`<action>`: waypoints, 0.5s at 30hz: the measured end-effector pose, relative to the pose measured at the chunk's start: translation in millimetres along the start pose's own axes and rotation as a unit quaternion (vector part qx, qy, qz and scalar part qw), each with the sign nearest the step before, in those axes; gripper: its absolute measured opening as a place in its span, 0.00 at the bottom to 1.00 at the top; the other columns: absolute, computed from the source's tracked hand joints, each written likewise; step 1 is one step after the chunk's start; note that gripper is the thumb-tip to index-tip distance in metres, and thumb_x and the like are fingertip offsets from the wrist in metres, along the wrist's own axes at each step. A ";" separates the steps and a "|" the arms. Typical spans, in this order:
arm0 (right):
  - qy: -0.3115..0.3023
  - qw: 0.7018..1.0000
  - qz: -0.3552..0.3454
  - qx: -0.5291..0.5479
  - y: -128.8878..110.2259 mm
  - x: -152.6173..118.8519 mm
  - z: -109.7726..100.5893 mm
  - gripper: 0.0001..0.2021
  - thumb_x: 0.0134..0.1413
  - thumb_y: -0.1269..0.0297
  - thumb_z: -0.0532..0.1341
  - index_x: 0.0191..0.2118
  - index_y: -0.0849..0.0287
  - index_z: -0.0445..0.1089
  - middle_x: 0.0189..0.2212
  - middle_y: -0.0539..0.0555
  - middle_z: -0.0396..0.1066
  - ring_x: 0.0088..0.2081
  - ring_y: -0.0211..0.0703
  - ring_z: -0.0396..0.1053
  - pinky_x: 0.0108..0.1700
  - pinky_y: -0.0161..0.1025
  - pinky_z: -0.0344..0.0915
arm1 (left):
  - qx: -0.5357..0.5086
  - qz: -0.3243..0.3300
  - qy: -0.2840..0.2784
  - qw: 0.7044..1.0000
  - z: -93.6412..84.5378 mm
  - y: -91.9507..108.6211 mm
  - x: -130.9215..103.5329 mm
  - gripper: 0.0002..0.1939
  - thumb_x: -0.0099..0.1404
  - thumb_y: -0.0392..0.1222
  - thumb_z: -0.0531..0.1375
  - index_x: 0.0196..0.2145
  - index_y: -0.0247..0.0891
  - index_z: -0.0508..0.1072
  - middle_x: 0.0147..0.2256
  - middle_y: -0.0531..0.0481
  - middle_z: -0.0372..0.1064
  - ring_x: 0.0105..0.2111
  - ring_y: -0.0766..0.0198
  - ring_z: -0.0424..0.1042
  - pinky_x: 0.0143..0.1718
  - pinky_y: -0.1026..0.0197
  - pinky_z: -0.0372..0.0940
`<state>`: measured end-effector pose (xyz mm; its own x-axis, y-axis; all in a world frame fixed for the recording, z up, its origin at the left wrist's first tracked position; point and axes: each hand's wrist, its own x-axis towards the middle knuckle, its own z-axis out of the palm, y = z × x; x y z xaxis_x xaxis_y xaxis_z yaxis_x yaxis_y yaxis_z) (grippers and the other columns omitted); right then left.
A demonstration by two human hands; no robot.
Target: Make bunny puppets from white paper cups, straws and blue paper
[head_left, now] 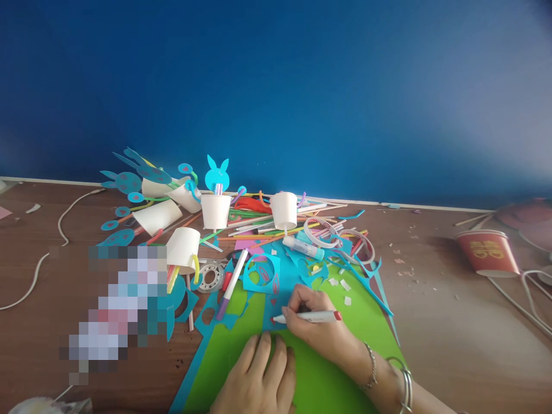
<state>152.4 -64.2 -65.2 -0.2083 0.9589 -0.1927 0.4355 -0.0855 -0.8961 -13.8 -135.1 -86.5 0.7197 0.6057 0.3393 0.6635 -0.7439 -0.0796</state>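
My right hand [313, 319] grips a white marker [317, 316] with a red end, its tip touching a blue paper piece [282, 296]. Small red shapes, among them ear-like outlines and a heart, are drawn on that paper. Flat beside its lower edge lies my left hand [263, 374], fingers stretched out and holding nothing. Under both hands is a green sheet [336, 374] with a blue edge showing at the left. Another marker [233, 282], white with a purple cap, rests at an angle on cut blue scraps.
White paper cups [284, 210] with straw arms stand or lie behind, some bearing blue rabbit cut-outs [217, 175]. A glue stick [304, 248], tape rolls [321, 233] and many straws are heaped near the blue wall. At right stands a red cup [487, 253] by white cables.
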 end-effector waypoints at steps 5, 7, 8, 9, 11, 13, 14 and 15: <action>-0.006 1.000 0.004 0.013 0.9 0.0 -1.1 0.11 0.46 0.67 0.61 0.20 0.55 0.57 0.16 0.43 0.59 0.19 0.33 0.55 0.21 0.31 0.53 | 0.002 -0.003 0.007 1.000 0.3 1.0 -1.0 0.18 0.67 0.51 0.52 0.45 0.36 0.71 0.41 0.45 0.72 0.43 0.52 0.66 0.48 0.50 0.53; -0.004 0.997 0.014 0.070 1.2 1.5 -3.0 0.11 0.46 0.64 0.61 0.21 0.55 0.58 0.15 0.44 0.61 0.19 0.33 0.56 0.21 0.32 0.54 | 0.001 -0.003 -0.012 1.000 1.5 1.6 -3.0 0.20 0.67 0.53 0.52 0.47 0.36 0.70 0.42 0.44 0.72 0.44 0.52 0.65 0.48 0.50 0.53; 0.001 0.994 0.021 0.108 1.0 2.8 -4.7 0.12 0.47 0.62 0.62 0.21 0.55 0.58 0.15 0.45 0.62 0.19 0.34 0.58 0.21 0.32 0.55 | 0.000 -0.001 -0.022 1.000 2.0 1.8 -3.9 0.20 0.67 0.53 0.52 0.48 0.36 0.70 0.43 0.43 0.71 0.45 0.51 0.65 0.48 0.50 0.53; 0.009 0.989 0.031 0.145 0.7 4.3 -6.9 0.13 0.47 0.59 0.62 0.21 0.55 0.58 0.14 0.45 0.63 0.18 0.35 0.58 0.21 0.33 0.55 | -0.001 0.001 -0.031 1.000 2.3 1.6 -4.6 0.21 0.67 0.54 0.53 0.49 0.35 0.69 0.43 0.43 0.71 0.45 0.51 0.64 0.48 0.50 0.53; 0.032 0.975 0.054 0.212 -1.2 7.7 -13.3 0.15 0.47 0.54 0.62 0.21 0.55 0.57 0.13 0.46 0.64 0.17 0.35 0.57 0.20 0.33 0.53 | -0.005 0.008 -0.046 0.999 1.6 0.4 -4.6 0.23 0.67 0.54 0.53 0.51 0.35 0.69 0.46 0.41 0.71 0.46 0.51 0.64 0.49 0.50 0.53; 0.061 0.963 0.075 0.252 -4.8 10.4 -22.1 0.18 0.48 0.49 0.61 0.21 0.55 0.57 0.13 0.46 0.64 0.16 0.34 0.54 0.19 0.33 0.49 | -0.011 0.013 -0.063 0.998 -0.7 -2.0 -2.5 0.24 0.67 0.56 0.52 0.52 0.36 0.69 0.50 0.40 0.69 0.47 0.51 0.63 0.48 0.51 0.53; 0.072 0.959 0.081 0.262 -7.2 11.0 -27.2 0.19 0.49 0.47 0.60 0.21 0.55 0.57 0.13 0.46 0.63 0.16 0.34 0.53 0.19 0.33 0.49 | -0.016 0.016 -0.071 0.997 -2.2 -3.5 -0.7 0.25 0.67 0.57 0.52 0.53 0.37 0.69 0.52 0.40 0.68 0.47 0.52 0.63 0.48 0.52 0.53; 0.079 0.957 0.086 0.264 -9.7 10.9 -32.3 0.19 0.50 0.46 0.59 0.21 0.55 0.57 0.13 0.46 0.62 0.16 0.34 0.53 0.19 0.33 0.49 | -0.021 0.017 -0.079 0.997 -3.7 -5.0 1.3 0.26 0.67 0.58 0.51 0.53 0.37 0.68 0.54 0.40 0.66 0.46 0.53 0.63 0.48 0.52 0.53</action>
<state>174.2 -44.2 -45.7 -0.0202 0.9436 -0.3304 -0.0610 -0.3310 -0.9417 -17.0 -131.6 -82.2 0.7671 0.6141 0.1856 0.6312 -0.7742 -0.0474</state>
